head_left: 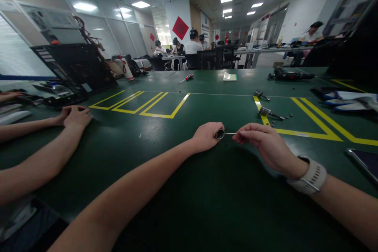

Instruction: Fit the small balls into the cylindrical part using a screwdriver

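My left hand (207, 137) is wrapped round a round metal part (219, 134), whose hollow end faces me. Beside it on the right, my right hand (260, 141) pinches a thin metal rod (230, 133) that reaches toward the part. Whether the rod's tip touches the part cannot be told. Small dark bits (227, 144) lie on the green table (165, 157) just below the rod. Two metal parts with shafts, one nearer (265, 112) and one farther (259, 93), rest by the yellow tape at the right, with several small dark pieces around the nearer one.
Another person's clasped hands (76, 116) rest on the table at the left. A red screwdriver (186, 78), a notepad (230, 76) and a black power tool (291, 75) lie toward the back. Gloves (348, 100) and a phone (364, 161) are at the right.
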Tool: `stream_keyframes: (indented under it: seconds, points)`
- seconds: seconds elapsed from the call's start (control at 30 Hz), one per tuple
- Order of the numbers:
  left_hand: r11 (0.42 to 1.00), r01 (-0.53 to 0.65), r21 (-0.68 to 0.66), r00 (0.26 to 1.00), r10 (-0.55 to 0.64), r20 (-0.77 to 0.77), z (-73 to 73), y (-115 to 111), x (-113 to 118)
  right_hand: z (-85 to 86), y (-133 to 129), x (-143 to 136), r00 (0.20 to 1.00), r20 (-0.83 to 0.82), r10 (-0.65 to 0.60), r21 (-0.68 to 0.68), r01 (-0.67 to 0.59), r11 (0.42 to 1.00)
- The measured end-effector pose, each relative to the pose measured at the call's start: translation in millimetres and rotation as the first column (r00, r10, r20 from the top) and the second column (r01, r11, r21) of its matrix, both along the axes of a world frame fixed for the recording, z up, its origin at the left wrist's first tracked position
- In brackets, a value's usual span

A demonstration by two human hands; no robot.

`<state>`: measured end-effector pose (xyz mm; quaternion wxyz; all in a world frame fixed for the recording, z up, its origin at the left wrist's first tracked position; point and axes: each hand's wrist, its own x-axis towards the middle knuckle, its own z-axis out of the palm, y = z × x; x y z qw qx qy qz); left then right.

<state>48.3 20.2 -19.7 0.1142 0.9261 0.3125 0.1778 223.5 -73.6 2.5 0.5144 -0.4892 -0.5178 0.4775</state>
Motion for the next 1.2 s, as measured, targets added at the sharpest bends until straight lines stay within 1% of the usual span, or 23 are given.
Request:
stream_keyframes:
  seconds: [0.03,0.1,0.13,0.17,0.2,0.27,0.33,0.37,0.4,0.43,0.47,0.53,0.57,0.63,0.73,0.83,0.9,1.07,1.2]
  points:
    - [1.0,0.004,-0.003,1.0,-0.003,0.007,-0.3,0.5,-0.1,-1.7,1.3,0.1,0.995,-0.098,-0.005,-0.053,0.0,0.999]
    - [1.0,0.006,-0.009,1.0,-0.005,0.014,-1.4,1.7,0.3,-4.2,2.5,0.2,0.979,-0.205,-0.019,-0.119,-0.006,0.993]
    - [1.0,0.002,-0.011,1.0,-0.001,0.013,-1.9,2.1,0.6,-4.7,2.3,0.2,0.977,-0.213,-0.021,-0.124,-0.005,0.992]
    - [1.0,-0.005,-0.01,1.0,0.005,0.008,-2.2,2.3,1.0,-4.5,1.5,0.3,0.982,-0.186,-0.019,-0.104,0.0,0.995]
    - [1.0,-0.014,-0.006,1.0,0.014,-0.001,-2.3,2.1,1.4,-3.7,0.2,0.2,0.992,-0.122,-0.016,-0.059,0.009,0.998]
    - [0.999,-0.032,0.012,0.999,0.032,-0.032,-1.5,0.6,2.0,-1.1,-3.2,-0.2,0.995,0.1,-0.018,0.077,0.01,0.997]
    - [0.999,-0.033,0.041,0.997,0.036,-0.073,0.0,-1.5,2.3,1.6,-6.4,-1.0,0.941,0.335,-0.037,0.187,-0.028,0.982]
    - [0.998,-0.027,0.059,0.995,0.032,-0.091,0.7,-2.6,2.4,2.5,-7.4,-1.4,0.912,0.408,-0.041,0.21,-0.05,0.976]
    - [0.997,-0.019,0.077,0.994,0.027,-0.105,1.3,-3.4,2.4,2.8,-7.8,-1.7,0.899,0.436,-0.037,0.213,-0.063,0.975]
    - [0.996,-0.012,0.09,0.993,0.022,-0.113,1.7,-4.0,2.4,2.7,-7.6,-1.9,0.908,0.417,-0.027,0.2,-0.063,0.978]
    - [0.995,-0.007,0.097,0.993,0.018,-0.115,1.9,-4.4,2.4,2.1,-6.7,-1.9,0.934,0.357,-0.016,0.173,-0.049,0.984]
    - [0.996,-0.004,0.092,0.995,0.014,-0.103,1.5,-4.2,2.2,0.2,-3.9,-1.1,0.987,0.162,0.0,0.085,-0.014,0.996]
    - [0.997,-0.005,0.083,0.995,0.013,-0.095,1.2,-3.9,2.1,-0.9,-2.3,-0.5,0.998,0.057,0.0,0.031,-0.002,1.0]
    - [0.998,-0.009,0.064,0.997,0.014,-0.077,0.5,-2.9,1.9,-3.1,0.8,0.8,0.994,-0.105,-0.006,-0.072,-0.001,0.997]
    - [0.999,-0.027,0.032,0.998,0.029,-0.049,-0.2,-1.4,1.6,-5.9,3.8,2.6,0.974,-0.225,-0.021,-0.164,-0.017,0.986]
    - [0.999,-0.05,0.005,0.998,0.05,-0.026,-0.6,-0.5,1.7,-7.6,4.6,3.3,0.96,-0.278,-0.038,-0.203,-0.02,0.979]
    - [0.998,-0.061,0.011,0.998,0.061,-0.026,-0.5,-0.8,2.1,-7.7,4.1,3.3,0.96,-0.276,-0.042,-0.2,-0.014,0.98]
    - [0.995,-0.079,0.053,0.993,0.084,-0.089,2.5,-4.9,3.5,-6.4,2.5,3.5,0.983,-0.182,-0.032,-0.124,0.01,0.992]
    - [0.995,-0.083,0.051,0.99,0.089,-0.111,6.2,-8.4,3.9,-7.6,2.7,4.6,0.986,-0.151,-0.07,-0.105,0.055,0.993]
